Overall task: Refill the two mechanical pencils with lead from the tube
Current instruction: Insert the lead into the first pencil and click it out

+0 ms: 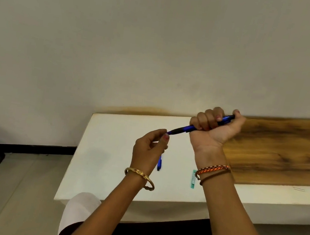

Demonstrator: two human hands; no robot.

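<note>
Gripping the blue pencil (192, 129) in a closed fist, my right hand (215, 125) is holding it up above the surface (106, 150), with four fingers wrapped around the barrel and the thumb lying near its far end. My left hand (149, 148) is curling its fingers, and the thumb and forefinger are pinching at the pencil's near tip; I cannot tell whether a lead is between them. The pencil's long axis is running from lower left to upper right, its dark grip section and tip pointing toward my left hand. A second blue pencil (159, 163) is lying on the white part of the surface, partly hidden behind my left wrist, its long axis running roughly toward and away from me. The green lead tube (193, 178) is lying just beside my right wrist, also lengthwise toward me. Its label is carrying small print, but this is too small for me to read.
</note>
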